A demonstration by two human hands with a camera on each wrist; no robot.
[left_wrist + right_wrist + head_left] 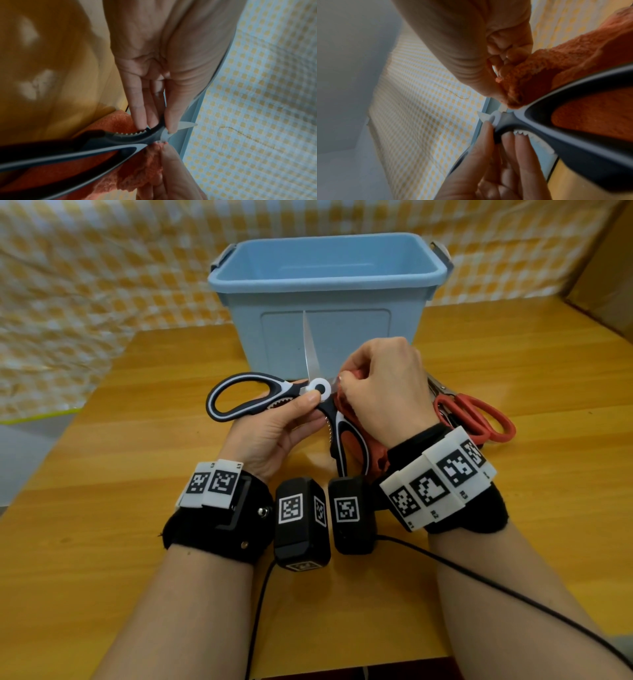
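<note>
Black-and-white kitchen scissors (270,398) are spread wide above the table, one blade (310,350) pointing up in front of the bin. My left hand (291,419) pinches them at the white pivot (320,387), thumb on top, fingers underneath. My right hand (380,385) grips a bunched orange cloth (346,405) against the other blade beside the pivot; that blade is hidden under cloth and hand. In the wrist views the cloth (556,65) hangs behind the lower handle (72,154), and the toothed inner edge (521,133) shows by my left fingers (139,108).
A pale blue plastic bin (329,299), open and empty, stands at the back of the wooden table (137,542). Red-handled scissors (476,416) lie to the right behind my right wrist. A black cable (479,580) crosses the near table. Checked fabric (85,285) hangs behind.
</note>
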